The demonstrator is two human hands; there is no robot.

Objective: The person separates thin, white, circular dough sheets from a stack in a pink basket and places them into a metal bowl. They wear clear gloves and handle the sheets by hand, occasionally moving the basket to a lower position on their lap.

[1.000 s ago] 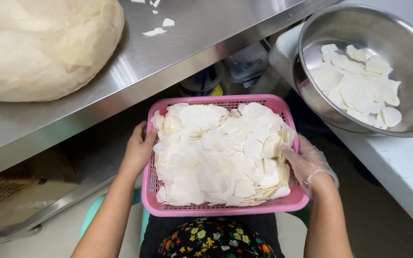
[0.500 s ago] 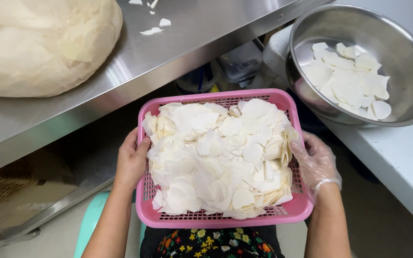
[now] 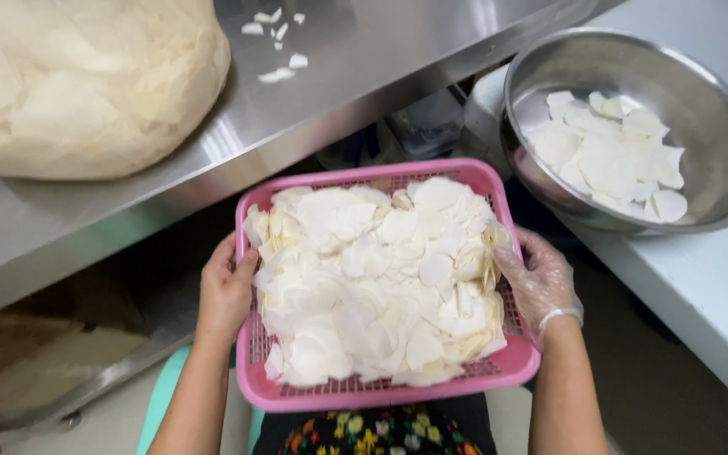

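A pink plastic mesh basket (image 3: 364,398) sits over my lap, heaped with thin white slices (image 3: 377,278). My left hand (image 3: 225,291), bare, grips the basket's left rim. On the right rim is my right hand (image 3: 541,282), wearing a clear plastic glove. The basket is held level, just below the edge of a steel table (image 3: 212,160).
A large pale mound of dough (image 3: 77,84) lies on the steel table, with a few white slivers (image 3: 275,42) behind it. To the right, a steel bowl (image 3: 718,126) holding several white slices stands on a white counter (image 3: 701,286). Dark clutter sits under the table.
The basket and both hands have shifted slightly left and toward me; the steel bowl now sits farther to the right of the basket.
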